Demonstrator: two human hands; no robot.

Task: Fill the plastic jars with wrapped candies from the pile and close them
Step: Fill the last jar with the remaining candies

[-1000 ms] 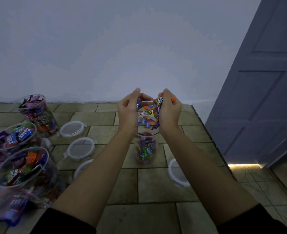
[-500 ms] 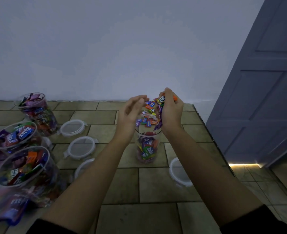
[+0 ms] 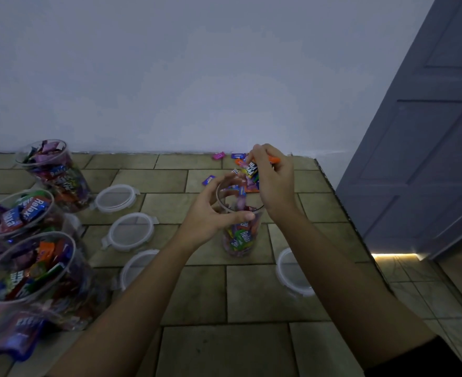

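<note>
Here, my left hand curls round the rim of the open plastic jar, thumb across its front. The jar stands upright and partly filled on the tiled surface. My right hand grasps a bunch of wrapped candies just above the jar's mouth. The surface's right edge runs close beside my right forearm, a door beyond it; bare tiles lie open nearer the camera. A few loose candies lie by the wall. Three lids sit left of the jar, and my right forearm half hides a fourth lid. Three filled jars crowd the left edge, which cuts off a blue bag with blurred print. "Relax" reads on several wrappers.
</note>
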